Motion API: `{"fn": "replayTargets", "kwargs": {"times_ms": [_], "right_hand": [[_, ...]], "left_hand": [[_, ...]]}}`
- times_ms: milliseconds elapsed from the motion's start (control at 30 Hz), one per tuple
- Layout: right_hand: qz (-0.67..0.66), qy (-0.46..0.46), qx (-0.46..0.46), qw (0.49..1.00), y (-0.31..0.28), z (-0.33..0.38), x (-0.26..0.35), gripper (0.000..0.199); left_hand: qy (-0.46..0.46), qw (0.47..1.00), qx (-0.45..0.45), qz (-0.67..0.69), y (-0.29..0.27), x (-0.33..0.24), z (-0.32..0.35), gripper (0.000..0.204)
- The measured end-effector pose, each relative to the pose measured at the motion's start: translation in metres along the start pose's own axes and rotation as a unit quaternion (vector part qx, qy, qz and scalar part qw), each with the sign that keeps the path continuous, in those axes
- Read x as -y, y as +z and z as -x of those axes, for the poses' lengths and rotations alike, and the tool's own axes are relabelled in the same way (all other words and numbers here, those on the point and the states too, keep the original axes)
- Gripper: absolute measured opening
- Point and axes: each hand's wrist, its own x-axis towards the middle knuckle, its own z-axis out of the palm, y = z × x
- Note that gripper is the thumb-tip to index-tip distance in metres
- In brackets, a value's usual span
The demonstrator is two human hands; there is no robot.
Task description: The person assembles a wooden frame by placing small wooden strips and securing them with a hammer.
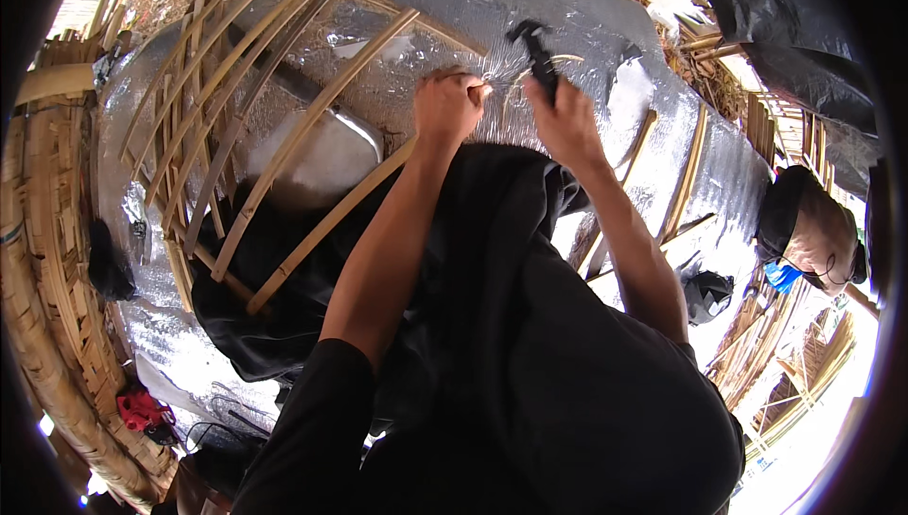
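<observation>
My right hand [569,122] is wrapped round the handle of a black hammer [541,59], its head raised toward the far side. Just left of it, my left hand [448,106] is closed in a pinch low over the silver foil sheet [567,4]; what the fingers hold is too small to make out. A frame of bamboo strips [303,127] fans out to the left, its crosspieces lashed or laid over one another. One bamboo strip [331,224] runs from the near left up to my left wrist, which hides its far end.
Loose bamboo strips [689,170] lie on the foil to the right. A woven bamboo wall [47,260] stands at the left. Black plastic sheeting [794,52] hangs at the far right. A red item [144,411] lies near left, and a person [818,231] is at the right edge.
</observation>
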Motion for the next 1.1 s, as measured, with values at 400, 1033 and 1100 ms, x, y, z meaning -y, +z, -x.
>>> {"fn": "replayTargets", "kwargs": {"times_ms": [400, 1033, 1100], "right_hand": [[0.117, -0.054, 0.013, 0.992, 0.037, -0.008, -0.051, 0.044], [0.007, 0.036, 0.043, 0.998, -0.014, 0.000, 0.019, 0.051], [0.017, 0.006, 0.003, 1.000, 0.016, 0.004, -0.017, 0.051]], "left_hand": [[-0.036, 0.999, 0.024, 0.000, -0.002, -0.009, 0.003, 0.014], [-0.085, 0.992, 0.088, -0.005, 0.000, 0.002, 0.005, 0.015], [-0.071, 0.996, 0.055, 0.003, 0.001, -0.002, 0.004, 0.015]]}}
